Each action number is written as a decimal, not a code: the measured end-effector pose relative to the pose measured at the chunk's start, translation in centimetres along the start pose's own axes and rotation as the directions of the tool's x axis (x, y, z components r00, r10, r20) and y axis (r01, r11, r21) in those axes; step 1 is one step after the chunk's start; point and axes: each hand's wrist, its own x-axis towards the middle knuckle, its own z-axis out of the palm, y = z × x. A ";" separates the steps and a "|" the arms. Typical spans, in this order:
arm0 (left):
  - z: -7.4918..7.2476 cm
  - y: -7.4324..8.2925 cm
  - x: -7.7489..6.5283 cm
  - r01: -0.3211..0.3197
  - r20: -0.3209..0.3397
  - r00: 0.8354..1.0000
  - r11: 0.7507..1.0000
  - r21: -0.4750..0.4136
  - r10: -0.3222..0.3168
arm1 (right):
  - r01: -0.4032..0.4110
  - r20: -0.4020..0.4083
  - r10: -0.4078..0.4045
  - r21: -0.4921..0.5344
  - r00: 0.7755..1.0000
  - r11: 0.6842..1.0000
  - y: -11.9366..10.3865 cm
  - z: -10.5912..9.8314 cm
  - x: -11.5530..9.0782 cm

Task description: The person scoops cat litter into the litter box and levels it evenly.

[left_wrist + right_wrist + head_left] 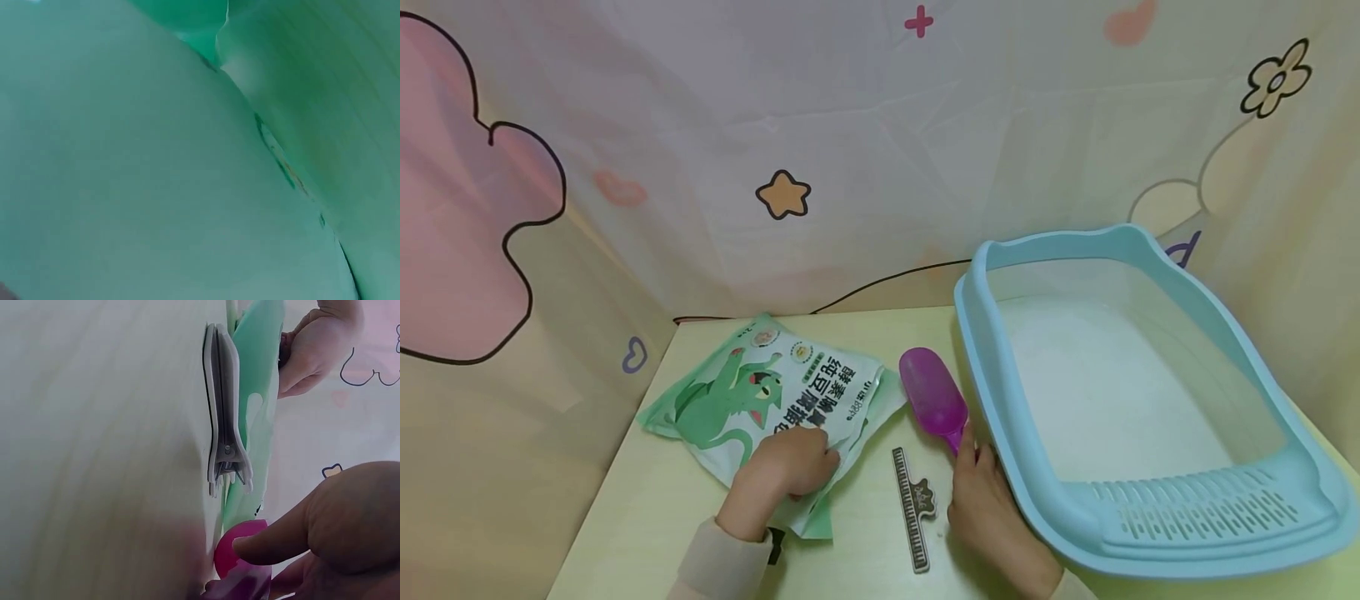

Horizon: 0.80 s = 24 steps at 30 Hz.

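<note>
From my remote station I see the right hand (992, 508) with its thumb laid on the handle of the purple scoop (932, 392) and fingers closed beneath, a pinch with little gap. The left hand (786, 467) is curled at the near edge of the bag (775, 392) and looks to be gripping the film; its fingertips are hidden, so I can't tell how firmly.

I take the litter tray (1000, 375) as my landmark. The relation I judge most important is the scoop's: it lies just left of the tray, its bowl pointing away from the grip, its long axis roughly following the tray's left wall. The right hand is the nearer one. Farther left of the tray is the bag, one corner just beside the scoop's bowl.

The scoop is smooth plastic with a rounded bowl. The bag is crinkled green-and-white film with a printed cat. Also left of the tray, between the hands, is a narrow ridged clip (910, 508) with a bear-shaped tab. The tray is pale blue moulded plastic, its near end slotted; behind it hangs a creased, printed curtain (865, 100).
</note>
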 end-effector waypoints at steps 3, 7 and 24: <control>-0.2 -0.1 -0.2 -0.020 -0.002 1.000 1.000 -0.008 0.020 | -0.002 0.003 0.002 0.001 1.000 1.000 -0.1 0.0 0.0; -0.8 -0.2 -0.6 -0.047 -0.006 0.999 0.999 -0.026 0.047 | 0.036 -0.033 -0.036 -0.013 0.999 0.999 0.0 0.1 0.0; -2.7 -0.7 -1.8 -0.116 -0.109 0.988 0.992 -0.043 0.111 | 0.019 -0.011 -0.017 0.167 1.000 0.986 -0.3 -0.3 -0.1</control>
